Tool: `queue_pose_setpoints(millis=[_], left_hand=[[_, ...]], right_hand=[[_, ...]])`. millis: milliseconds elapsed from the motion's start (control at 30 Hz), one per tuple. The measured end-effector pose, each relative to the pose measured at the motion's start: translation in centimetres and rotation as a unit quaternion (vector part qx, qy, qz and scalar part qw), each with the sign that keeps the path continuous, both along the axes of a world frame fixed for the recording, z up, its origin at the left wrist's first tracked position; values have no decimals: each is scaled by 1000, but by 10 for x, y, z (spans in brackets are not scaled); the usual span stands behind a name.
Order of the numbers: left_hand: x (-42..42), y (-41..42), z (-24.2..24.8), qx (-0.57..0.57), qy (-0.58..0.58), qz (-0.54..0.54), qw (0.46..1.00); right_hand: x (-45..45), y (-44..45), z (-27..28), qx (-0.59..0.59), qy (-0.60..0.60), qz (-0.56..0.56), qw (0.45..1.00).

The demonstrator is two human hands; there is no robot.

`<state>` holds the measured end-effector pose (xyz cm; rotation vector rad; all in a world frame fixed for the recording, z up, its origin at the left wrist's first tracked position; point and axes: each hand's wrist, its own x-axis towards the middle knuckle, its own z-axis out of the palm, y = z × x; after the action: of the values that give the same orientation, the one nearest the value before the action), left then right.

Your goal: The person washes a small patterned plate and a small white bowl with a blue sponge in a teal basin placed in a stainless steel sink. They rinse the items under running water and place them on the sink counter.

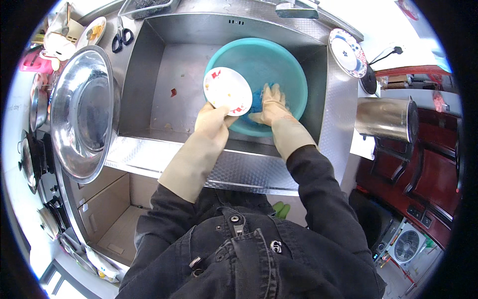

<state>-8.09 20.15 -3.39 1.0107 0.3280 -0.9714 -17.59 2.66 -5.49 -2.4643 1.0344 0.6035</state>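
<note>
My left hand (214,121), in a cream rubber glove, grips the lower edge of a white plate (230,89) with red marks and small food bits. The plate is tilted over the left rim of a teal plastic basin (297,67). My right hand (272,106), gloved too, is in the basin with its fingers spread, at a blue cloth or scrubber (256,101). Whether its fingers hold any of the blue thing cannot be told. The basin stands in the right part of a stainless steel sink (175,67), and a red scrap (173,92) lies on the sink floor.
A large steel bowl (61,112) stands left of the sink, with scissors (122,37) behind it. Patterned plates (344,53) lie on the right counter, near a steel pot (384,119). A cleaver-like blade (297,13) lies behind the sink. A food plate (96,28) is at back left.
</note>
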Motion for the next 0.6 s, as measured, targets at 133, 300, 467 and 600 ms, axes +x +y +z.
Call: queue_pose_setpoints(millis=[133, 300, 467, 600], left_hand=[[-9, -19, -12, 16, 10, -38, 999], [-7, -7, -14, -6, 18, -76, 997], [-4, -1, -14, -25, 13, -118, 993], [-1, -4, -11, -52, 14, -149, 987]], right_hand=[[-12, -55, -75, 109, -34, -95, 989], [-15, -48, -14, 187, -238, -335, 893], [-16, -32, 74, 345, -370, -282, 815], [-21, -37, 58, 431, -380, -298, 763]])
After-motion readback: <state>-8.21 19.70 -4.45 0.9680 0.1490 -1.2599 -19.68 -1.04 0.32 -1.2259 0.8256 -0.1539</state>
